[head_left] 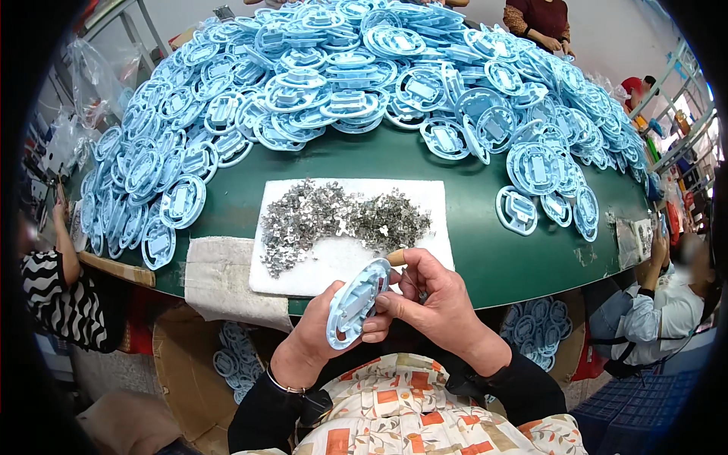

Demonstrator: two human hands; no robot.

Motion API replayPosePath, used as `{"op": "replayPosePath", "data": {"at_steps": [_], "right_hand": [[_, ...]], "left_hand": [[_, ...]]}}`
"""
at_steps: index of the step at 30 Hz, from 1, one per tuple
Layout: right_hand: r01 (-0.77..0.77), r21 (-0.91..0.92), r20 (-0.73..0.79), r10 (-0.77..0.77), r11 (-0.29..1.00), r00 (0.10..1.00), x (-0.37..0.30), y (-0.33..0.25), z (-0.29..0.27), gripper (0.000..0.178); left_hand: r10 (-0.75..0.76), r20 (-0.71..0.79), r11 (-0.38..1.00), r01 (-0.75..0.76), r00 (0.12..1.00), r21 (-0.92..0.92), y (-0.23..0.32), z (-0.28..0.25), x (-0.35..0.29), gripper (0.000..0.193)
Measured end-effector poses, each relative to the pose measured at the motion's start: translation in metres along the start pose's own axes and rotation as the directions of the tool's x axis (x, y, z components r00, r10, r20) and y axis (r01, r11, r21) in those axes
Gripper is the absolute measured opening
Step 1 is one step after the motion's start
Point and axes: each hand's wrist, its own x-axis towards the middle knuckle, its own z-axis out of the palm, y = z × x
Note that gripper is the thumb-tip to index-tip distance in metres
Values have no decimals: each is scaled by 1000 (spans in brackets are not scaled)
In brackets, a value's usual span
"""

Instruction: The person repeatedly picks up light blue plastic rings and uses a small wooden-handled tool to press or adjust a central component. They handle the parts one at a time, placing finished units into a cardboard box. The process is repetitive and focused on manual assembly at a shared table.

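My left hand (322, 330) holds a light blue round plastic part (356, 302) on edge, just below the green table's near rim. My right hand (428, 299) touches the same part from the right and grips a small wooden-handled tool (396, 258) whose tip I cannot make out. Just beyond the hands lies a white foam pad (425, 201) carrying a heap of small grey metal clips (334, 220). A large pile of identical blue plastic parts (356, 76) covers the far half of the table.
The green table (485, 250) has a folded white cloth (216, 273) left of the pad. Cardboard boxes of blue parts (227, 360) stand below the table. Other people sit at the left (57, 280), right (667, 303) and far side (542, 23).
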Motion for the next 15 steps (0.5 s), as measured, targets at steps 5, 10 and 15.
{"op": "replayPosePath", "data": {"at_steps": [5,10,15], "right_hand": [[-179,223,114,156,958,981,10,8,-5,27],[-271,322,228,204,907,952,13,10,-8,28],[-240,339,121,211,910,970,-2,11,-19,20]], "left_hand": [[-17,13,999,16,1000,50,-2,-3,-1,48],[-25,181,994,44,983,-103,-8,-7,-2,55],[38,284,984,13,958,-178,-3,-14,-9,83]]}}
